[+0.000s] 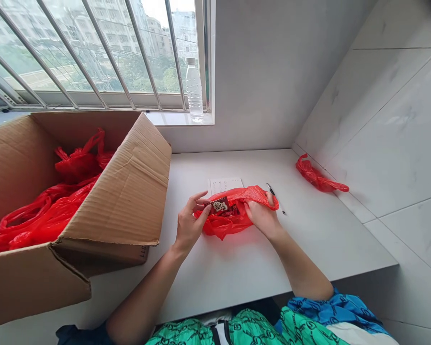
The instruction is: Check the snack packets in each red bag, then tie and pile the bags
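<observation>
A red plastic bag (233,227) lies with its mouth spread on the white table. At its left side my left hand (193,216) pinches a small dark red wrapped packet (221,205) with pale printed characters between thumb and fingers. More dark red packets (233,211) show inside the bag, partly covered by the plastic. My right hand (263,214) grips the bag's right rim; the plastic hides some of its fingers. Just behind the bag is a white printed sheet (225,183), partly covered. A black pen (276,197) lies right beside my right hand.
To the left stands a large open cardboard box (129,187) holding several red plastic bags (53,215). A crumpled red bag (319,177) lies by the tiled wall on the right. A clear water bottle (194,91) stands on the sill of the barred window.
</observation>
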`<state>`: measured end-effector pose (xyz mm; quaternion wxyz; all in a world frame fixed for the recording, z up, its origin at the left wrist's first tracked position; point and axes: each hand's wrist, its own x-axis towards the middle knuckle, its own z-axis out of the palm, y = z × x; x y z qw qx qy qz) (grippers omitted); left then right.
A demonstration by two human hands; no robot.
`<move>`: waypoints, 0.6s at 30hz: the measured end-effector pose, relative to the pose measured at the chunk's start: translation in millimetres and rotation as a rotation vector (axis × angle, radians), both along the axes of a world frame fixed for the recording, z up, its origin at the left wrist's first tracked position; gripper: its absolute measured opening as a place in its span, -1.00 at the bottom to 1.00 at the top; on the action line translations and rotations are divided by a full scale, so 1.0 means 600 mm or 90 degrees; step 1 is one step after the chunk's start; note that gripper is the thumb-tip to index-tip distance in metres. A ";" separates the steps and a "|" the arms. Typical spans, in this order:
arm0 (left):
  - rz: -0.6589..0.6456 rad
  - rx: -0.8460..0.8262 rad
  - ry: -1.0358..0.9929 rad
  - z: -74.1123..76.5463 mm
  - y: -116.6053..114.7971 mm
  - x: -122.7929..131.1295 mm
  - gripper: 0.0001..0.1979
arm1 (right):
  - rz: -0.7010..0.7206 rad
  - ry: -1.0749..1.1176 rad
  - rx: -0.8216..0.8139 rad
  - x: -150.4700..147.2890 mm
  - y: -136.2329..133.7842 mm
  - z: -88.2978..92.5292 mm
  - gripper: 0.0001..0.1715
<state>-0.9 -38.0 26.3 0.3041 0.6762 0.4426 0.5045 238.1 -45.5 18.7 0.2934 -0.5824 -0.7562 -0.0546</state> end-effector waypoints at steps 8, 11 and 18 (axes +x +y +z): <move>-0.014 -0.077 -0.057 -0.002 0.006 -0.001 -0.60 | -0.091 0.190 -0.041 -0.004 -0.005 0.027 -0.62; -0.010 -0.058 -0.007 -0.009 0.009 -0.003 -0.64 | -0.106 0.269 -0.077 -0.001 -0.009 0.024 -0.67; -0.049 0.074 0.286 -0.031 0.021 -0.008 -0.79 | -0.023 0.363 -0.175 0.007 -0.011 0.029 -0.72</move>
